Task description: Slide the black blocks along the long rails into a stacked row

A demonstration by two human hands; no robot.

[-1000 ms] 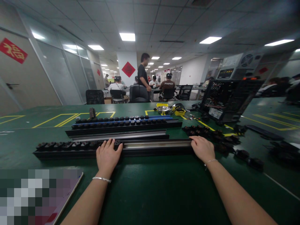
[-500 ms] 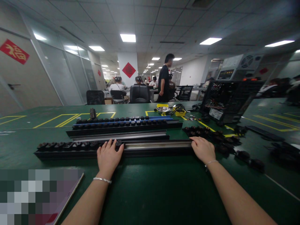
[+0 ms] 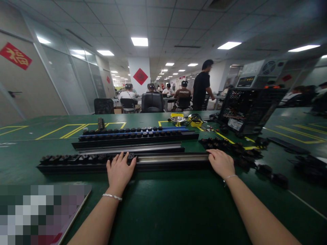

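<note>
Shift only: we see left hand (image 3: 119, 172) nudged right along rail (image 3: 173, 158), flat and unclenched behind last slider (image 3: 131, 157), while right hand (image 3: 221, 164) stays flat, gripping nothing, on rail's end.

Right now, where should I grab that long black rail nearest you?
Probably two-handed, from the near side: the long black rail lies flat across the table, too long for one hand. Hold its bare right end, by the right hand, and its middle, by the left hand, not the small black parts along its left half.
</note>
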